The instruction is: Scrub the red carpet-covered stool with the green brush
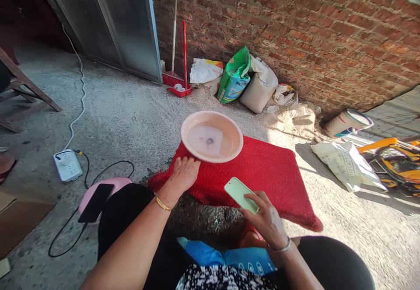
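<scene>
A pale pink basin (pixel 183 139) with shallow water and a small dark spot inside stands on a red fuzzy cloth (pixel 262 167) that covers a low support. My left hand (pixel 186 174) lies palm down on the cloth by the basin's near left rim, its fingers extended and holding nothing. In my right hand (pixel 267 220) is a pale green phone case (pixel 241 193), tilted over the cloth's near edge; I cannot tell whether a phone is inside it. My right thumb and fingers grip its near end.
At left, a black phone (pixel 96 202) on a pink seat is plugged into a cable near a white power strip (pixel 68 165). Sacks (pixel 259 84) and a red dustpan (pixel 180 89) line the brick wall. A paint bucket (pixel 348 123) and a yellow bike-like object (pixel 397 163) are at right.
</scene>
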Demonstrator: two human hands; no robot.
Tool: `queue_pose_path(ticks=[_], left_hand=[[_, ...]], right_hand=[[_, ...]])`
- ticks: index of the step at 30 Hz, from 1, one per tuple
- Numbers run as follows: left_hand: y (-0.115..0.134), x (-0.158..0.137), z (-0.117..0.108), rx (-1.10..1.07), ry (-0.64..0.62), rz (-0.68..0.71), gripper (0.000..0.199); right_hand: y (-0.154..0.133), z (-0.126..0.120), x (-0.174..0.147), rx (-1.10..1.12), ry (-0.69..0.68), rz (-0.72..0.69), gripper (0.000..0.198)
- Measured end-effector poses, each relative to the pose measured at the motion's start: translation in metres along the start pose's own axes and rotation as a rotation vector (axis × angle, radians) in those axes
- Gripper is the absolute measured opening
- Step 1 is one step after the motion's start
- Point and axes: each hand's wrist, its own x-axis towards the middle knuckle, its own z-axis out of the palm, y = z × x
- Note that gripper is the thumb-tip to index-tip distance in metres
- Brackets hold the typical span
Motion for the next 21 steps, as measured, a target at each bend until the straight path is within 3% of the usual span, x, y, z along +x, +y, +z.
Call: queue_pose_path(ticks=[3,6,10,13,15,18,21], left_hand=[[-0.001,0.004,0.001,-0.012,0.019,-0.035,0.024],[0.0,0.006,0.002,-0.019,0.012,-0.042,0.024],[-0.002,0.003,0.0,-0.051,0.024,-0.031,0.025],[-0.004,-0.001,-0.004,-0.056,0.019,-0.036,0.025],[-0.004,-0.003,-0.007,-0.075,0.001,-0.047,0.024],[-0.005,-0.003,-0.01,-0.11,-0.006,-0.055,0.022],[-0.006,-0.001,-0.011,-0.079,0.016,-0.036,0.021]], right_hand=[[-0.032,0.025,0.034,0.027,-0.047,-0.126,0.03],[-0.029,0.033,0.044,0.069,-0.11,-0.133,0.03],[0.027,0.008,0.016,0.087,-0.111,0.083,0.039],[0.074,-0.027,-0.015,-0.04,0.016,0.318,0.047],[0.089,-0.045,-0.029,-0.132,0.076,0.424,0.05],[0.076,-0.049,-0.028,-0.135,0.08,0.412,0.049],[0.032,-0.025,-0.005,-0.009,0.014,0.231,0.041]])
